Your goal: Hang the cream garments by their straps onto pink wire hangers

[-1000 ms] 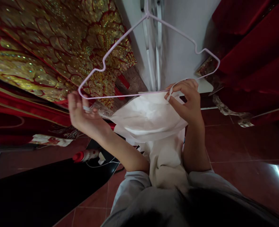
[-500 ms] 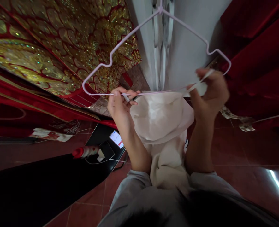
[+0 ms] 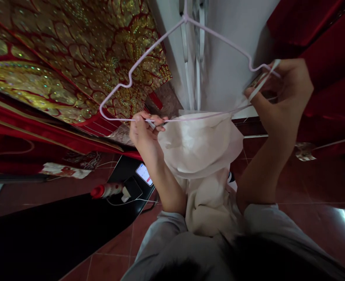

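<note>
A pale pink clothes hanger (image 3: pixel 157 42) hangs upright before me. My left hand (image 3: pixel 144 130) is closed around its bottom bar, left of the middle, with a bit of white strap between the fingers. My right hand (image 3: pixel 291 88) holds a white strap (image 3: pixel 258 88), its loop stretched between thumb and fingers over the hanger's right end. That end is partly hidden by the hand. Below the bar hangs a cream, sheer-edged garment (image 3: pixel 196 146), reaching down towards my lap.
Gold-sequinned red garments (image 3: pixel 116 50) hang on the left, dark red cloth (image 3: pixel 330 58) on the right. A black table (image 3: pixel 73 218) at lower left bears a phone (image 3: pixel 144 173), a red-capped bottle (image 3: pixel 102 190) and a white cable. Behind the hanger are pale doors with metal handles (image 3: pixel 198 58).
My right hand has moved right and up, drawing the strap out to the hanger's right end. The hanger has shifted slightly left; my left hand keeps its hold on the bar.
</note>
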`<state>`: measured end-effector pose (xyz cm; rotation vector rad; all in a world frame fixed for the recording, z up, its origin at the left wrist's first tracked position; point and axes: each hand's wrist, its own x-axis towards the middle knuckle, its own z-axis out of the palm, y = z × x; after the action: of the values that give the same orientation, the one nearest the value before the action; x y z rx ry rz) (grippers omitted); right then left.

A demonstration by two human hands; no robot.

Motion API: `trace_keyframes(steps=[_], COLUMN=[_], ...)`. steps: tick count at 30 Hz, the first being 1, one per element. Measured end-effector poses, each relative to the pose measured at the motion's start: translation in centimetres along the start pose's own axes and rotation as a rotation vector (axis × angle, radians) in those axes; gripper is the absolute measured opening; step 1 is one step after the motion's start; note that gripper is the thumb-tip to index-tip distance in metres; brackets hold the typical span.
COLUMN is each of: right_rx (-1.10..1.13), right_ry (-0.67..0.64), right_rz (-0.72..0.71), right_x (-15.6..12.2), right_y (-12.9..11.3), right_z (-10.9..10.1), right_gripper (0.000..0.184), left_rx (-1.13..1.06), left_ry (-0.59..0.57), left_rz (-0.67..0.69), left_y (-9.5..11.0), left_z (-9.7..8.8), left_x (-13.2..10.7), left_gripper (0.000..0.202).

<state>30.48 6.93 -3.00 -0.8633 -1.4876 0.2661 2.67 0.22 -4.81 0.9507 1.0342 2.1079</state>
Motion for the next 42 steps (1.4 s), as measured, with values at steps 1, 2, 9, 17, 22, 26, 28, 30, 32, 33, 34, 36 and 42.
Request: trace_keyframes(steps=[1, 2, 9, 17, 22, 26, 28, 30, 32, 33, 34, 36, 42], right_rx=[-0.033, -0.081, -0.132, -0.166, -0.186, -0.15, -0.123, -0.125, -0.135, -0.131, -0.117, -0.071, 0.102], right_ry=[-0.046, -0.078, 0.091, -0.004, 0.0, 0.01, -0.008, -0.017, 0.002, 0.022, 0.042, 0.106, 0.158], right_rz=[0.015, 0.032, -0.267, -0.216, -0.143, -0.121, -0.141, -0.137, -0.119, -0.114, -0.111, -0.124, -0.245], right_x=[0.5, 0.9, 0.0, -0.6, -0.6, 0.3, 0.9, 1.2, 1.0, 0.9, 0.7, 0.2, -0.3], right_y=[-0.5, -0.9, -0.2, -1.0, -1.3, -1.5, -1.6, -1.6, -1.5, -1.4, -1.3, -1.3, -4.0], right_z=[0.0, 0.1, 0.6, 1.1, 1.3, 1.2, 1.1, 1.2, 1.4, 1.6, 1.8, 2.2, 2.4], right_gripper=[0.034, 0.034, 0.046, 0.046, 0.047, 0.045, 0.04, 0.034, 0.031, 0.03, 0.03, 0.028, 0.02], left_rx=[0.008, 0.011, -0.074, -0.021, 0.021, 0.049, 0.029, 0.01, 0.009, 0.012, 0.012, 0.001, 0.038], left_ry=[0.01, 0.016, -0.044, -0.026, 0.012, 0.004, 0.001, 0.003, 0.009, 0.012, 0.018, 0.028, 0.037], left_rz=[-0.001, -0.002, -0.006, 0.007, -0.037, -0.069, -0.066, -0.064, -0.072, -0.08, -0.083, -0.085, -0.115], left_y=[0.0, 0.0, -0.3, -0.3, 0.2, 0.3, 0.3, 0.1, 0.1, 0.1, 0.2, 0.3, 0.4], left_z=[0.0, 0.1, 0.2, 0.1, 0.4, 0.4, 0.4, 0.4, 0.5, 0.5, 0.6, 0.7, 1.1], left_x=[0.0, 0.0, -0.2, -0.3, -0.4, -0.4, -0.4, -0.4, -0.4, -0.4, -0.4, -0.4, -0.7], left_gripper=[0.03, 0.029, 0.029, 0.029, 0.031, 0.026, 0.025, 0.025, 0.026, 0.026, 0.026, 0.028, 0.03])
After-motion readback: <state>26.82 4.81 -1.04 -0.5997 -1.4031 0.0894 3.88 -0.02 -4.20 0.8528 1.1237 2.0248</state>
